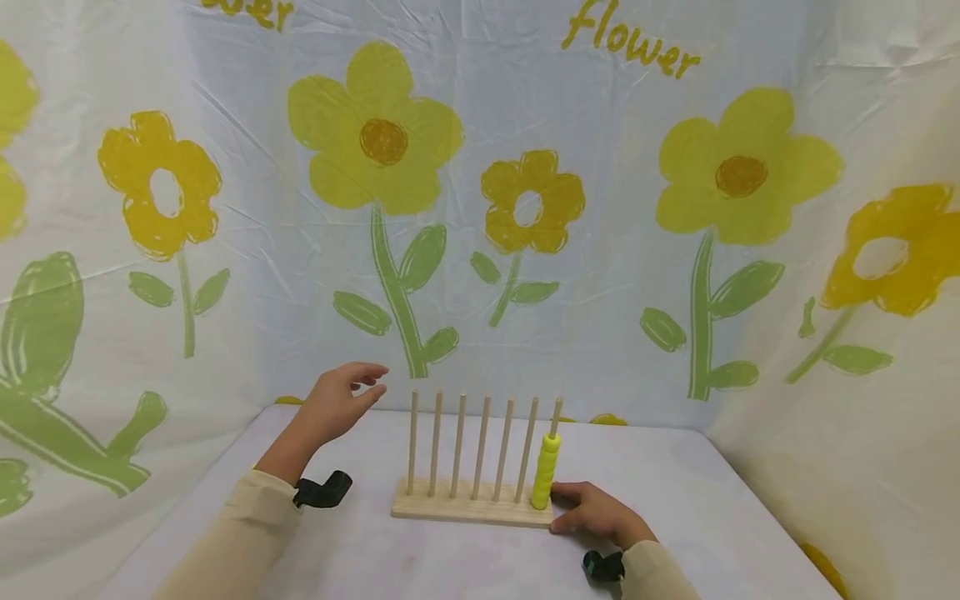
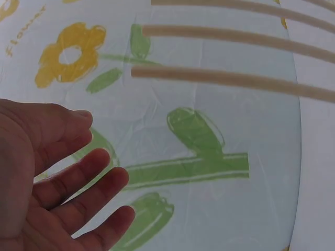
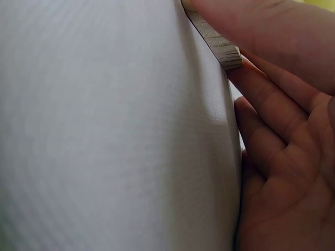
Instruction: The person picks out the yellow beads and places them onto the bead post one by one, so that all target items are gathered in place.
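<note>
A wooden peg rack point(image 1: 438, 504) stands on the table, with several upright pegs point(image 1: 459, 446) in a row. Yellow beads point(image 1: 546, 472) are stacked on the rightmost peg, whose tip rises above them; the other pegs are bare. My right hand point(image 1: 596, 511) grips the right end of the base, thumb at the front and fingers behind. In the right wrist view that base end point(image 3: 220, 47) lies between thumb and fingers. Raised to the left of the pegs, my left hand point(image 1: 339, 404) holds nothing, its fingers loosely bent and apart in the left wrist view.
The white table point(image 1: 360, 550) spreads around the rack. Behind it hangs a pale curtain point(image 1: 600, 333) printed with yellow flowers and green leaves, which also closes off both sides. Black wrist devices point(image 1: 322, 490) are worn on both arms.
</note>
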The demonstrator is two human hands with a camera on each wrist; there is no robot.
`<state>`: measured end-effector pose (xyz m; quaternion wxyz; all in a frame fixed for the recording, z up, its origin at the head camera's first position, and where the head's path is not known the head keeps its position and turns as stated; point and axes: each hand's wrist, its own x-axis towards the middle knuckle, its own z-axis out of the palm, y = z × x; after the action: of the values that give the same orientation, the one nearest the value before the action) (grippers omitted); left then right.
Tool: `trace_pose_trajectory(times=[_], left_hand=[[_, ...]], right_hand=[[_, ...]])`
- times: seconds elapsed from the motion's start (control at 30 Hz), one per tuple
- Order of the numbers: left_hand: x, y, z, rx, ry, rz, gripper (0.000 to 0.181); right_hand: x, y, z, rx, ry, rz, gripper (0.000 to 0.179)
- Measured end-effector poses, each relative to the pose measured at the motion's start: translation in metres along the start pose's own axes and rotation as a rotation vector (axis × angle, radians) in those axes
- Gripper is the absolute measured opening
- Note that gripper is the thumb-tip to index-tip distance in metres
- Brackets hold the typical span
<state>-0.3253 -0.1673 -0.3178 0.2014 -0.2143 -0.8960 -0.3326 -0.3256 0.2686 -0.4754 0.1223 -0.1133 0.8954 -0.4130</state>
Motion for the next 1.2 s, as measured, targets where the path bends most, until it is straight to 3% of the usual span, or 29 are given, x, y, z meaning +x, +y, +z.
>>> trace_pose_trajectory(times=[0.6, 1.2], left_hand=[[-0.019, -0.046, -0.035, 0.119, -0.038, -0.093, 0.037], [-0.035, -0.094, -0.039, 0.169, -0.159, -0.222, 0.042]], right_hand=[[0.003, 0.003, 0.001, -0.018, -0.006, -0.006, 0.075], [0.002, 0.003, 0.002, -0.003, 0.0, 0.009, 0.074]])
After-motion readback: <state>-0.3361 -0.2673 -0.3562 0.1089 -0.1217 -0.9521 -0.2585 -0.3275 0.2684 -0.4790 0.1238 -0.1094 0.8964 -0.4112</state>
